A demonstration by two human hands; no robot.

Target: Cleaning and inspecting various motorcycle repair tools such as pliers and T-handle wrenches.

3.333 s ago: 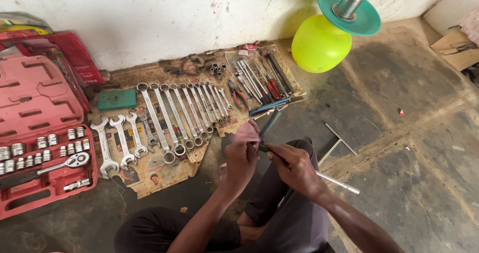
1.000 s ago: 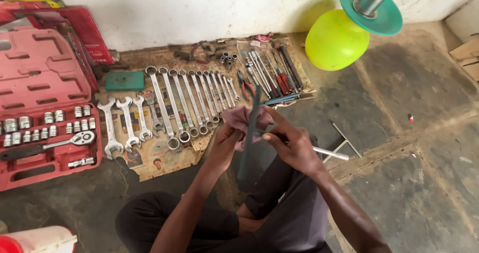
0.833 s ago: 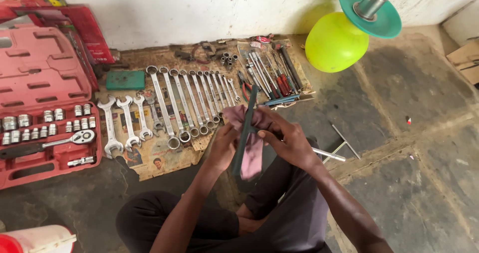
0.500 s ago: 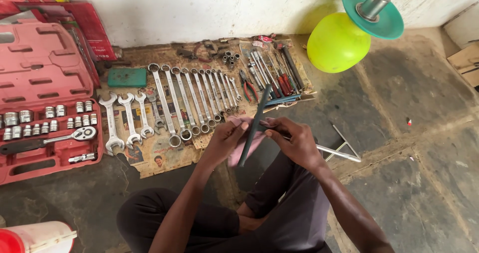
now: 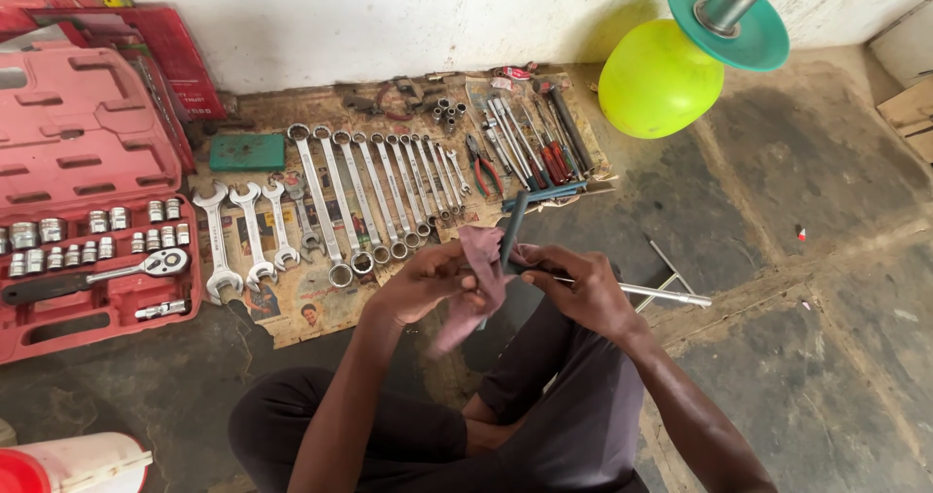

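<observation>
My left hand [image 5: 428,281] grips a pinkish rag [image 5: 476,284] wrapped round the lower part of a dark, long tool [image 5: 512,227] that points up and away from me. My right hand [image 5: 575,284] holds the same tool just beside the rag, fingers closed on it. Both hands meet above my knees, in front of a row of wrenches [image 5: 374,201] laid on paper.
A red socket case [image 5: 92,201] lies open at left. Screwdrivers and pliers [image 5: 530,148] lie at the back. A yellow-green ball with a teal disc [image 5: 680,60] stands right. A metal T-bar [image 5: 671,284] lies on the concrete floor. A white container [image 5: 73,464] is at the bottom left.
The dark tool has tilted and shifted slightly in my hands while the rag slid along it; the hands stay together over my knees.
</observation>
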